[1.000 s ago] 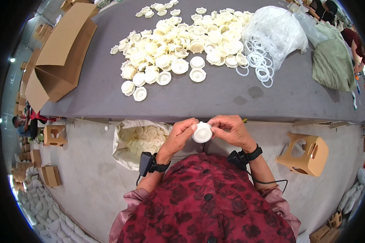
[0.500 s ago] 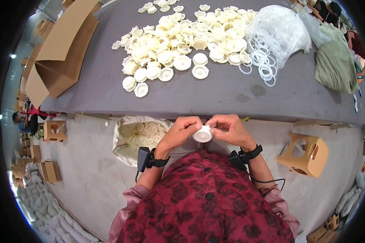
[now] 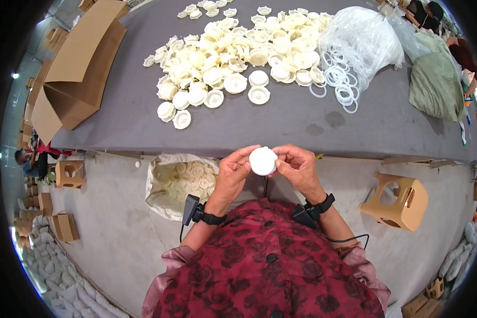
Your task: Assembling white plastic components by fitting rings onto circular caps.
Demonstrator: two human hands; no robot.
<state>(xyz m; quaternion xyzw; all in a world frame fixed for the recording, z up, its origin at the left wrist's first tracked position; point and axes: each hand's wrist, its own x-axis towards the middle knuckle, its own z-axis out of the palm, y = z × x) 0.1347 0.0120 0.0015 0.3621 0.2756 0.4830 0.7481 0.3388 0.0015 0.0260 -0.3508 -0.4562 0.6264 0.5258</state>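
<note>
Between my two hands, just off the table's front edge, is a round white plastic cap with its smooth flat face turned up toward me. The fingers of my left hand grip its left side. My right hand pinches the opposite side, thumb at the lower right of the rim. Beyond them on the table lies a large heap of similar cream and white caps. White rubber rings spill from a clear plastic bag to the right of the heap.
The grey-topped table spans the far side. An open cardboard box stands at its left, a grey-green cloth bundle at its right. Below, a white sack holds more caps. Tan stools stand on the floor. Other people are farther off.
The cap has turned over in my fingers, from its ringed, tilted side to its smooth flat face. Both hands have shifted slightly and opened out around its rim.
</note>
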